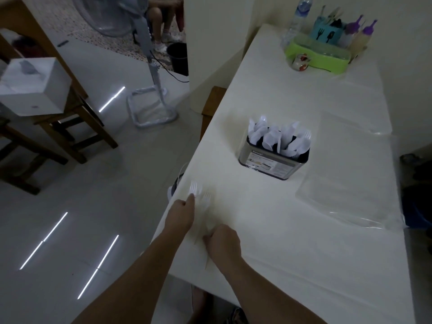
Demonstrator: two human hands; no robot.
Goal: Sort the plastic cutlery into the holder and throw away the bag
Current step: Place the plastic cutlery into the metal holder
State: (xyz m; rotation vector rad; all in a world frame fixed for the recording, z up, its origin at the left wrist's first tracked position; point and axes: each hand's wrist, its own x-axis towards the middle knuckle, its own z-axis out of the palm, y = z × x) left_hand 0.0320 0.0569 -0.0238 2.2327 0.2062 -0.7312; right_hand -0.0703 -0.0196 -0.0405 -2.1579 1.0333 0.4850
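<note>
A metal cutlery holder (271,161) stands in the middle of the white table (292,242), packed with white plastic cutlery (278,136). Near the table's left edge lie two white plastic forks, one (194,187) under my left hand's fingertips and one (207,201) between my hands. My left hand (181,215) pinches the first fork's neck. My right hand (224,242) is closed on the handle end of the second fork. A clear plastic bag (346,195) lies flat to the right of the holder.
At the far end of the table sit a green tray (320,59) with bottles and a teal cutlery cup, and a water bottle (300,15). On the floor to the left are a standing fan (149,66), wooden chairs, a white box and a black bin (178,58). A seated person is beyond.
</note>
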